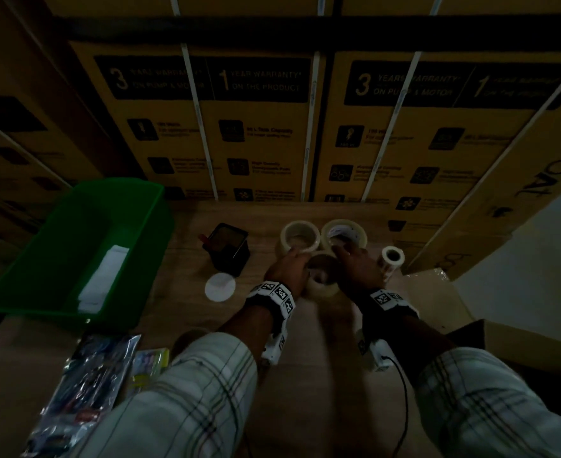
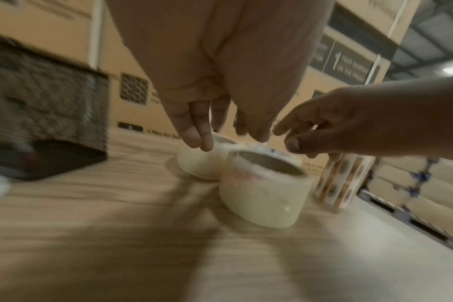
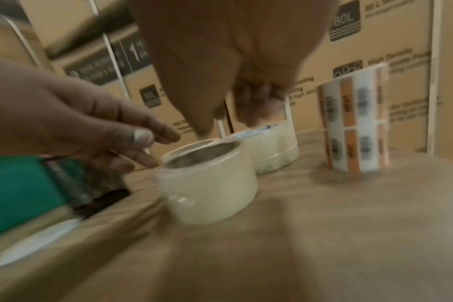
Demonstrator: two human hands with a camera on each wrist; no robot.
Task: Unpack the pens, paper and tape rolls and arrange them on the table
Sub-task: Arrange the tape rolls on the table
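Three clear tape rolls lie flat on the wooden table [image 1: 186,312]. The front roll [image 1: 322,284] [image 2: 264,196] [image 3: 210,188] sits between my hands. My left hand [image 1: 290,256] [image 2: 204,130] hangs with loose fingers over the back left roll [image 1: 299,234] [image 2: 197,163], fingertips at its top edge. My right hand [image 1: 348,256] [image 3: 251,110] hovers over the back right roll [image 1: 345,231] [image 3: 272,149] and holds nothing. A printed label roll [image 1: 392,257] [image 3: 354,126] stands upright at the right. White paper [image 1: 102,279] lies in the green bin [image 1: 140,239]. Pen packets [image 1: 87,391] lie at the near left.
A black mesh pen holder [image 1: 229,249] [image 2: 52,122] stands left of the rolls, with a white disc [image 1: 219,286] in front of it. Stacked printed cartons [image 1: 256,143] wall off the table's far side. An open cardboard box [image 1: 434,285] sits at the right edge.
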